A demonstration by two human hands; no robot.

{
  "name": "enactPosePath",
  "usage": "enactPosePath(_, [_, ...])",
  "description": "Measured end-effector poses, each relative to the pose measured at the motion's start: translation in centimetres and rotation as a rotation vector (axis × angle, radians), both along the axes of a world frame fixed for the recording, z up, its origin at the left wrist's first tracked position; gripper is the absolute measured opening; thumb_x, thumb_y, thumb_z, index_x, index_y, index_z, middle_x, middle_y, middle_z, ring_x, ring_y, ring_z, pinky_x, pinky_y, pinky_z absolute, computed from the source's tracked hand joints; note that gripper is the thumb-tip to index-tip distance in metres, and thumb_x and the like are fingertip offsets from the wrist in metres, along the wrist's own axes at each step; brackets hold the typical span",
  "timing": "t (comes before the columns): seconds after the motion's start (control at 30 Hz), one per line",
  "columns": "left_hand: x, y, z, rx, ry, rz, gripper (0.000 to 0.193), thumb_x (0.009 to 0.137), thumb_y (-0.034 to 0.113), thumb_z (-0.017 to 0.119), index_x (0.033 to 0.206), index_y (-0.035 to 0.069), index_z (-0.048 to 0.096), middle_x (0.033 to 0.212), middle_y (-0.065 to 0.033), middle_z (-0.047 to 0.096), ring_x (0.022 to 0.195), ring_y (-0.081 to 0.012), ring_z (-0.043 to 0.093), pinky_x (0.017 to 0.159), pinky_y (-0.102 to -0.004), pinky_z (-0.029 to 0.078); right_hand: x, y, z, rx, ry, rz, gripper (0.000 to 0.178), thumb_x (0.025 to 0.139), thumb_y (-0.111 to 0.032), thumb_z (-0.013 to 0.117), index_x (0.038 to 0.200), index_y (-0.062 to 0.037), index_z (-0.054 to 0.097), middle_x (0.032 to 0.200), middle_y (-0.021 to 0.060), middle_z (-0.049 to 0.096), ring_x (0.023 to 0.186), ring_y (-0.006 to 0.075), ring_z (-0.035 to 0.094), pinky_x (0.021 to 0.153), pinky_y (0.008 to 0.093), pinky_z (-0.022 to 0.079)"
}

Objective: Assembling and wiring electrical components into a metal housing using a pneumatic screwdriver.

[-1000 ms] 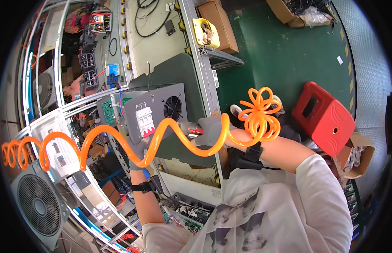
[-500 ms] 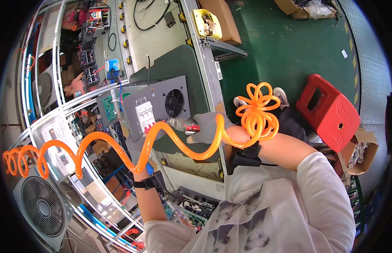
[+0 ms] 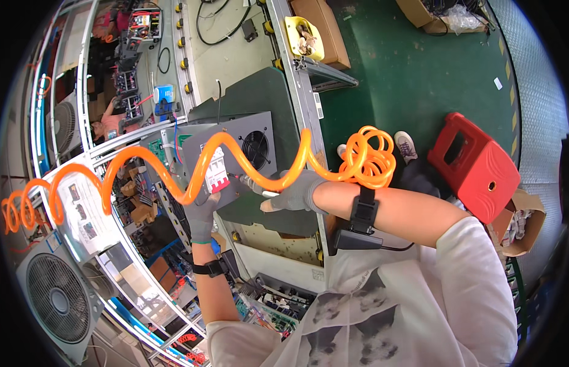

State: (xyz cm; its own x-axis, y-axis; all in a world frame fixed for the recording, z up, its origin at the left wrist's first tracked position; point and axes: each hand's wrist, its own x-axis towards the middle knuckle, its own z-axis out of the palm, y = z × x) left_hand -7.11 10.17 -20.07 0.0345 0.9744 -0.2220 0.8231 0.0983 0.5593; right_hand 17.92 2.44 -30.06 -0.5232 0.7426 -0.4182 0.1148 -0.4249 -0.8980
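Note:
A grey metal case (image 3: 235,128) stands on the bench with a black round fan (image 3: 256,150) in its panel. A white circuit breaker (image 3: 216,171) with red switch levers is set in the same panel. My gloved left hand (image 3: 202,214) is closed at the panel's lower edge, thumb beside the breaker's red end; its other fingers are mostly hidden. In my gloved right hand (image 3: 300,192) is a power screwdriver (image 3: 252,185), its slim tip at the panel right beside the breaker. A coiled orange air hose (image 3: 168,174) hangs across the view, partly covering the tool.
A dark green board (image 3: 260,92) lies under the case. To the right are a yellow bin (image 3: 304,38), a red plastic stool (image 3: 477,165) and a cardboard box (image 3: 523,223). A floor fan (image 3: 58,296) stands at lower left. Another person (image 3: 107,122) works beyond the frame.
My left hand has come up to the panel's edge by the breaker. The screwdriver has shifted left toward the breaker, and the orange hose has swung upward.

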Motion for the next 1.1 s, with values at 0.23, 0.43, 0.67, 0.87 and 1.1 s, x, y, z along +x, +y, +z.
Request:
enactPosePath(0.23, [-0.1,0.5,0.1,-0.046,0.05,-0.009,0.038,0.071,0.01,0.072,0.105,-0.003,0.061,0.094,-0.0062,0.066,0.083,-0.0115,0.06,0.074,-0.0268,0.048,0.3,2.8,1.5,-0.226,-0.024,0.176,0.083,0.068,-0.07,0.063,0.113,-0.0013,0.061,0.103,0.017,0.062,0.096,0.03,0.06,0.084,0.036,0.045])
enactPosePath(0.43, [-1.0,0.5,-0.2,-0.038,0.019,-0.048,0.038,0.071,0.011,0.072,0.105,-0.003,0.06,0.094,-0.0068,0.066,0.083,-0.012,0.06,0.073,-0.0273,0.048,0.8,2.6,2.9,-0.043,-0.104,0.119,0.07,0.073,-0.064,0.062,0.11,-0.0045,0.062,0.099,0.0143,0.063,0.092,0.0279,0.061,0.082,0.0356,0.045])
enactPosePath(0.67, [-0.9,0.5,0.0,-0.051,0.042,-0.072,0.041,0.072,0.011,0.072,0.108,-0.002,0.059,0.096,-0.0065,0.065,0.085,-0.0124,0.06,0.074,-0.0272,0.048,-0.8,2.6,1.3,-0.082,-0.138,0.199,0.07,0.073,-0.066,0.058,0.112,-0.0071,0.063,0.111,0.0125,0.062,0.103,0.03,0.059,0.085,0.0387,0.046])
enactPosePath(0.87, [1.0,-0.2,0.3,-0.106,-0.057,0.014,0.045,0.072,0.005,0.071,0.114,-0.002,0.056,0.102,-0.0057,0.062,0.092,-0.0129,0.059,0.08,-0.0274,0.047,1.3,1.4,1.6,0.112,-0.056,0.053,0.061,0.077,-0.062,0.058,0.091,-0.0027,0.063,0.085,0.0142,0.064,0.082,0.0303,0.062,0.074,0.0414,0.045])
enactPosePath(1.1, [-0.4,0.8,0.0,-0.085,-0.075,-0.01,0.055,0.069,0.001,0.072,0.121,0.0,0.053,0.11,-0.0065,0.06,0.098,-0.0158,0.059,0.086,-0.0302,0.048,3.0,-0.9,0.4,0.014,-0.033,0.021,0.06,0.076,-0.05,0.067,0.121,-0.0109,0.056,0.106,0.0144,0.063,0.097,0.0297,0.06,0.084,0.0375,0.045])
